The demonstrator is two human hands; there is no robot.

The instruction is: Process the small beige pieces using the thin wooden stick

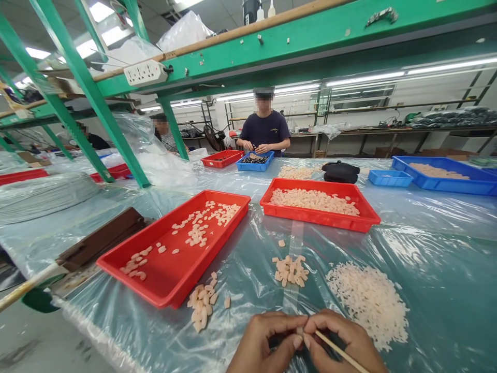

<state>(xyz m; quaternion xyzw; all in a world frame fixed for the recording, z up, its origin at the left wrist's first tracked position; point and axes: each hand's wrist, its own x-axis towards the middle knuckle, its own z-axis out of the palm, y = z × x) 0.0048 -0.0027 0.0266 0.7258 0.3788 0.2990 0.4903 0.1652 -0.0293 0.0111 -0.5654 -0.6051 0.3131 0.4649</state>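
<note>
— Head view: what's held at btm edge?
— Small pale piece point(300, 330) is pinched between left hand point(267, 344) & right hand point(341, 344) fingertips; thin stick point(341, 353) is gripped in right too.
— Surroundings?
— Pale pieces pile point(289, 270) is seen just ahead, white heap point(368, 303) to the right, red tray point(174, 248) to the left.

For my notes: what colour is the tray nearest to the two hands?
Red; the tray holds scattered pale pink pieces. The head view shows it best.

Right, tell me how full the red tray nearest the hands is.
Mostly empty. The near red tray holds only scattered pale pieces with bare red floor showing between them.
</note>
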